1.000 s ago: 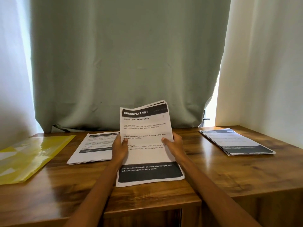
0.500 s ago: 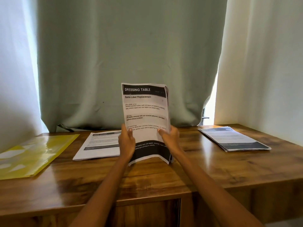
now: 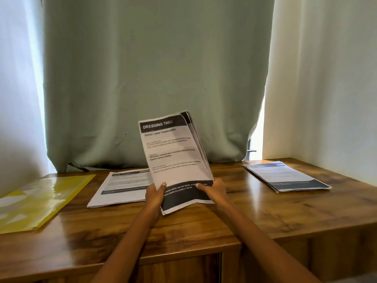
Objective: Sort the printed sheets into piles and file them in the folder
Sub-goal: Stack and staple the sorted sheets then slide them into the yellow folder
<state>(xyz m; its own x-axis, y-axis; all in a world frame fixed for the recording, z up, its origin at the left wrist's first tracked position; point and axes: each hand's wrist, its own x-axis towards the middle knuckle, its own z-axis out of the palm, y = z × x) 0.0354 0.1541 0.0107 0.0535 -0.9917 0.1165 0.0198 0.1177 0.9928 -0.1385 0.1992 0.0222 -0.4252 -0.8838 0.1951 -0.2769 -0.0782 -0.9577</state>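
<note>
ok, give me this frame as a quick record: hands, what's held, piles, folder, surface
left hand: grips the held stack at its lower left edge
right hand: grips the same stack at its lower right edge
held stack: several printed sheets, top one headed DRESSING TABLE, upright and tilted, bottom edge close to the desk; contact unclear
left pile: flat on the desk, partly behind the held stack
right pile: flat, far right of the desk
yellow folder: flat at the left end of the desk
desk: glossy wood
backdrop: green curtain

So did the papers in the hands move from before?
Yes. The held stack, earlier nearly flat on the desk, then upright, now leans its top rightward toward the right pile, against the curtain.
</note>
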